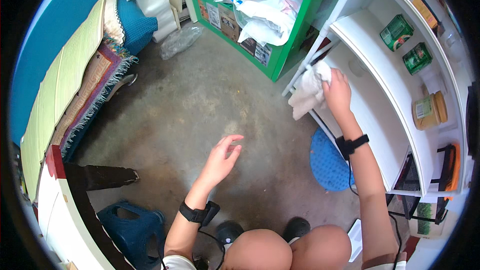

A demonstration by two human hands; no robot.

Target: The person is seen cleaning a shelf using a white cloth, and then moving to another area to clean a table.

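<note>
The right hand (337, 92) is closed around a crumpled white cloth (310, 90) and presses it against the front edge of a white shelf unit (370, 65), at the corner of a lower shelf. The fingers wrap over the top of the cloth, so most of the fabric bunches out to the left of the hand and hangs down a little past the shelf edge. How tightly the fingers pinch the cloth is hard to make out from this angle, since the back of the hand covers them. A black strap sits on that wrist, with a thin cable running back along the forearm.

The left hand (222, 157) hangs in the air above the concrete floor (200, 100), open and holding nothing. Its fingers are loosely spread and slightly curled, palm turned inward, well apart from the cloth and the shelves. It wears a black wrist strap too.

On the upper shelf stand two green tins (406, 44), and further along a jar (429, 111) with a tan lid. Just below the right forearm, on the floor beside the shelf unit, lies a round blue cushion (326, 162). A green rack (280, 35) stuffed with white plastic bags (260, 5) stands near the top of the view. A dark blue stool (132, 230) sits at the lower left, near the person's bent knees.
</note>
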